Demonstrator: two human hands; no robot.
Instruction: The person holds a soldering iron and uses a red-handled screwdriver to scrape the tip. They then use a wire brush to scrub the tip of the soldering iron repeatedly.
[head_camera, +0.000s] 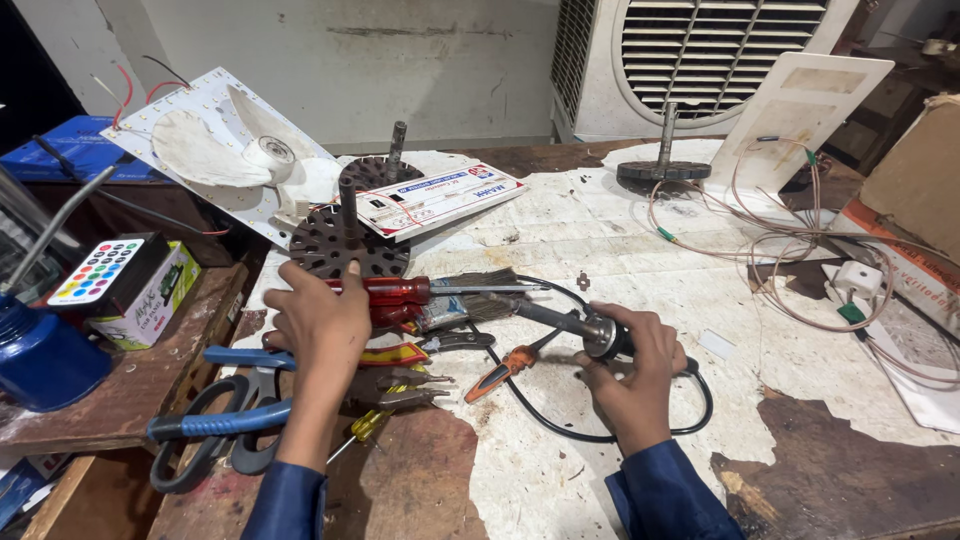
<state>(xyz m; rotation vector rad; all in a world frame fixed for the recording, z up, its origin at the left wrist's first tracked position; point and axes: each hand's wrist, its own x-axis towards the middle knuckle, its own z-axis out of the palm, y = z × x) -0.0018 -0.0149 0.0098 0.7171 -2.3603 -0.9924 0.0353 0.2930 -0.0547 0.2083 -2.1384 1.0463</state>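
On worn workbench (600, 240), beside white cooler (700, 60)

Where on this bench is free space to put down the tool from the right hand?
Bare patch: between the right hand, the copper wire loops and the rotor. Crowded: around the left hand, with screwdrivers, pliers and scissors.

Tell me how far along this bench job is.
Early, it seems. Done: nothing visibly joined. In hand: the right hand grips a black-corded soldering iron; the left hand rests on a red-handled screwdriver beside the dark round slotted rotor. Left: the loose copper wires lie untouched.
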